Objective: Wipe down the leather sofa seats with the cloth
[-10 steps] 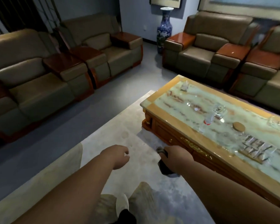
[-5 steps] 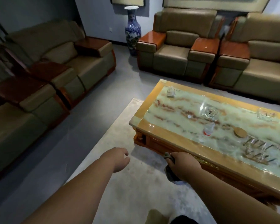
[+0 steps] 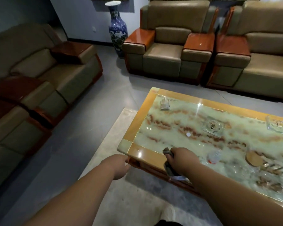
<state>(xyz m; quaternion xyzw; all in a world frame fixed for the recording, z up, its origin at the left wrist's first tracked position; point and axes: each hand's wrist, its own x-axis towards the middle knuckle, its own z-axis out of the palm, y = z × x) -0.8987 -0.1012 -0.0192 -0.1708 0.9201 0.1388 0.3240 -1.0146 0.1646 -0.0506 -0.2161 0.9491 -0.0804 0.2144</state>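
My right hand (image 3: pixel 183 161) grips a dark grey cloth (image 3: pixel 169 168), bunched in the fist, over the near corner of the coffee table. My left hand (image 3: pixel 119 165) hangs loosely curled and holds nothing, just left of that corner. Tan leather sofas with wooden armrests ring the room: a single armchair (image 3: pixel 162 54) straight ahead across the floor, a wider sofa (image 3: pixel 268 67) at the far right, and a row of seats (image 3: pixel 39 82) along the left wall. Neither hand is near any seat.
A long marble-topped coffee table (image 3: pixel 145 115) with an orange border fills the right foreground; glass ashtrays (image 3: pixel 211 128), a small bottle (image 3: pixel 213 156) and a round coaster lie on it. A pale rug (image 3: pixel 104 160) lies underfoot. A blue-and-white floor vase (image 3: pixel 117 30) stands in the far corner.
The view has swung right and forward toward the far armchair. My right hand with the cloth has risen from beside the table's front to above its corner. The left hand stays loosely curled.
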